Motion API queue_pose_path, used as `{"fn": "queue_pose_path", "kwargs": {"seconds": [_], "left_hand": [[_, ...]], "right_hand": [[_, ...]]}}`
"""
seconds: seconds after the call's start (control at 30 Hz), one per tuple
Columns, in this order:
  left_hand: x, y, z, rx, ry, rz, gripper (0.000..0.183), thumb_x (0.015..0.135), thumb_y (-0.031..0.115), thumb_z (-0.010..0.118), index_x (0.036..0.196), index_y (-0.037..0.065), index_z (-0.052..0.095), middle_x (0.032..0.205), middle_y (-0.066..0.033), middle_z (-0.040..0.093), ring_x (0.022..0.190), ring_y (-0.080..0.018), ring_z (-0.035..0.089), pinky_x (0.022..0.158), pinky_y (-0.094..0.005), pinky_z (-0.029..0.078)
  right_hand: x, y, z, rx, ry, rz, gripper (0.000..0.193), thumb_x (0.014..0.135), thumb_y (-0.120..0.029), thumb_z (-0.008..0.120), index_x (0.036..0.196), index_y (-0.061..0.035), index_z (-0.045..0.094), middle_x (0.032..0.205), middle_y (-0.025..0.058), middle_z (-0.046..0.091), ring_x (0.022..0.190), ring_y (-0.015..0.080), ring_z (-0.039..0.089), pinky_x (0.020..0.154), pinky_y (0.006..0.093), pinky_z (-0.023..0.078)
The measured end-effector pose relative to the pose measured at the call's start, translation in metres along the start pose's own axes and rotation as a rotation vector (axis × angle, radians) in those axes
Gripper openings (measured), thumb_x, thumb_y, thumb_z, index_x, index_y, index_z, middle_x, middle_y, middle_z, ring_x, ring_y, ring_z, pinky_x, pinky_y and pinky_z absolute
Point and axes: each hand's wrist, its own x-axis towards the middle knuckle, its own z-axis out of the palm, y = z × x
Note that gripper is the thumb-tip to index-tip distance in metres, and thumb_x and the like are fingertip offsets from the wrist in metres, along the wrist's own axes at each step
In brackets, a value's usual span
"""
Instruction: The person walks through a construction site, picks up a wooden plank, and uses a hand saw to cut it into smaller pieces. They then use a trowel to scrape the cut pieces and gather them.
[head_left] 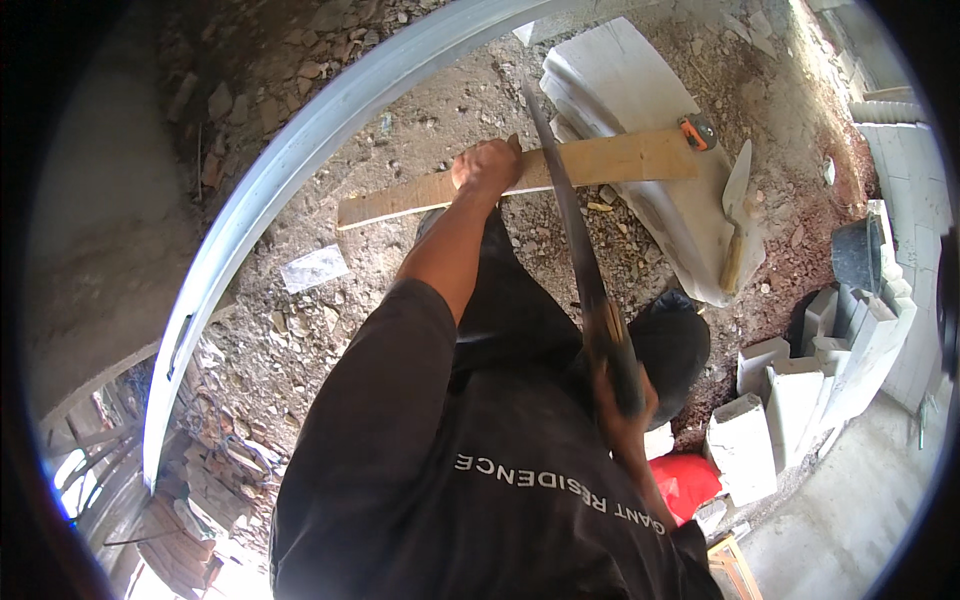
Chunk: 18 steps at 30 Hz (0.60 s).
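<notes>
Board of tan wood is lying crosswise, its right part reaching over white slabs. The left hand is gripping its middle. The right hand, nearer, is gripping a handsaw; the blade is crossing the board just right of the left hand. A tape measure is sitting at the board's right end.

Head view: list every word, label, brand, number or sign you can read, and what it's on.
Dark shirt: one line of white capital letters, upside down in the picture; legible, but I won't copy the wording.
Orange-and-black tape measure: any markings too small to read.
Wooden board: no lettering can be made out.
Long dark-bladed tool: none can be made out.
</notes>
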Motion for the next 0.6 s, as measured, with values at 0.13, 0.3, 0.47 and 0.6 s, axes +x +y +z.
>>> {"fn": "queue_pose_path", "kwargs": {"seconds": [0.13, 0.3, 0.47, 0.6], "left_hand": [[-0.003, -0.004, 0.003, 0.035, 0.022, 0.024, 0.056, 0.094, 0.044, 0.024, 0.112, 0.006, 0.061, 0.12, -0.0128, 0.057, 0.114, -0.0276, 0.052, 0.098, -0.0387, 0.036], [0.003, -0.001, 0.005, 0.046, -0.014, 0.056, 0.057, 0.094, 0.044, 0.021, 0.113, 0.007, 0.06, 0.122, -0.0127, 0.056, 0.116, -0.0271, 0.051, 0.098, -0.039, 0.036], [-0.012, 0.0, 0.014, 0.078, -0.025, 0.156, 0.061, 0.093, 0.049, 0.024, 0.11, 0.003, 0.061, 0.118, -0.0183, 0.056, 0.112, -0.0361, 0.052, 0.097, -0.0433, 0.037], [-0.023, 0.007, 0.005, 0.133, -0.092, 0.273, 0.059, 0.094, 0.046, 0.025, 0.114, 0.001, 0.058, 0.121, -0.0177, 0.055, 0.115, -0.0325, 0.051, 0.098, -0.045, 0.036]], "right_hand": [[0.026, 0.006, 0.008, -0.119, -0.063, -0.101, 0.023, 0.081, -0.015, 0.064, 0.098, -0.0007, 0.059, 0.076, 0.01, 0.061, 0.069, 0.0182, 0.06, 0.065, 0.0307, 0.046], [0.117, -0.014, 0.052, 0.247, -0.072, -0.039, 0.022, 0.08, -0.015, 0.066, 0.094, 0.0007, 0.058, 0.075, 0.0054, 0.059, 0.067, 0.0107, 0.053, 0.062, 0.0295, 0.045], [0.079, -0.016, 0.045, 0.383, -0.049, 0.055, 0.018, 0.08, -0.013, 0.066, 0.091, 0.0, 0.058, 0.077, 0.0026, 0.058, 0.069, 0.0089, 0.052, 0.062, 0.0279, 0.044], [0.072, -0.007, 0.044, 0.432, 0.01, 0.122, 0.018, 0.081, -0.013, 0.065, 0.09, -0.0007, 0.055, 0.076, 0.0021, 0.057, 0.067, 0.009, 0.052, 0.061, 0.0257, 0.044]]}}
